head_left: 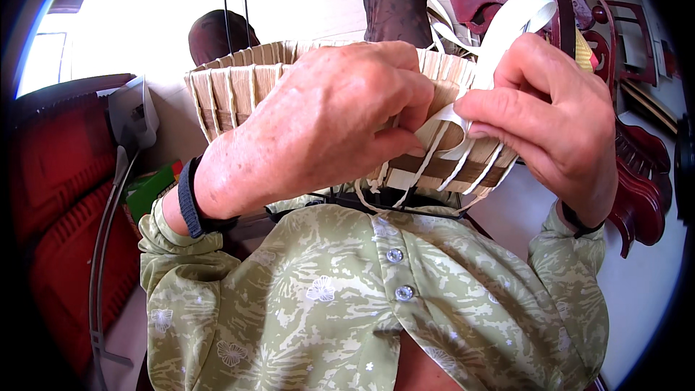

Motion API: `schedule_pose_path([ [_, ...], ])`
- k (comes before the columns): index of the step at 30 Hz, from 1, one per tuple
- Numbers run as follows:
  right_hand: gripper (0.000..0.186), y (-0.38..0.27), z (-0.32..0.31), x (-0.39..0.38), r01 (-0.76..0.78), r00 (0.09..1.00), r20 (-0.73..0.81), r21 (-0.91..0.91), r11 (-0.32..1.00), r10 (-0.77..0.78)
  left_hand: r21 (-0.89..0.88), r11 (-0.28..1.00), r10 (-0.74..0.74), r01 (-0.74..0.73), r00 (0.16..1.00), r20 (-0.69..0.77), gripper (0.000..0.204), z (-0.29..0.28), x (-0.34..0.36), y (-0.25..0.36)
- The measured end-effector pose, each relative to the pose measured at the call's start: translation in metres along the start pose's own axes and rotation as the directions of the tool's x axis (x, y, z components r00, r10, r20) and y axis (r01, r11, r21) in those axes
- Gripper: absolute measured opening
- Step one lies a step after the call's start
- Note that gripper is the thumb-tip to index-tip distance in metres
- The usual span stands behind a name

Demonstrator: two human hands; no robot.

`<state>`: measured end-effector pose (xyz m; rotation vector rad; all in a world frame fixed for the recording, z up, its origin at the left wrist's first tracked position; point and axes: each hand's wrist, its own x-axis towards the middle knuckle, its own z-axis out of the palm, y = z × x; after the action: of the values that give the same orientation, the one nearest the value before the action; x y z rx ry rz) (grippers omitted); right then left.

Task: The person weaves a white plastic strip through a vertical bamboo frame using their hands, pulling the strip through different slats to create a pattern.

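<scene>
In front of my chest is a pale basket (pixel 235 87) of flat woven strips, with a brown band and twisted cream cords running over its side. A wide white strip (pixel 515 22) loops above its right end and passes down at the rim. My right hand (pixel 554 112) is closed, thumb and fingers pinching the white strip against the basket's side. Fingers curled, my left hand (pixel 326 112) bends over the near rim beside a small loop of the strip; its fingertips press at the basket wall. The back of this hand hides much of the basket's middle.
My knees (pixel 395 3) in dark patterned cloth rise beyond the basket. A red padded seat (pixel 69 174), a green box (pixel 153 190) and a thin metal frame (pixel 108 246) stand at the left. Carved dark-red wooden furniture (pixel 641 192) lies along the right.
</scene>
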<state>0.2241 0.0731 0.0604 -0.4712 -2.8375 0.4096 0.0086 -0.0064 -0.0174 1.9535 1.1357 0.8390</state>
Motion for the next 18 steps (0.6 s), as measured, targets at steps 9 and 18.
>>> schedule_pose_path([
  [9,0.027,-0.011,0.008,-0.003,0.044,0.997,0.072,-0.087,0.995,-0.038,-0.015,1.000,0.015,-0.014,0.999,0.032,0.021,-0.002,-0.003,-0.003],
  [18,0.030,-0.010,0.009,-0.009,0.022,1.000,0.019,-0.050,0.999,-0.021,-0.008,0.999,0.036,-0.036,0.999,0.020,0.018,-0.002,-0.003,-0.006],
])
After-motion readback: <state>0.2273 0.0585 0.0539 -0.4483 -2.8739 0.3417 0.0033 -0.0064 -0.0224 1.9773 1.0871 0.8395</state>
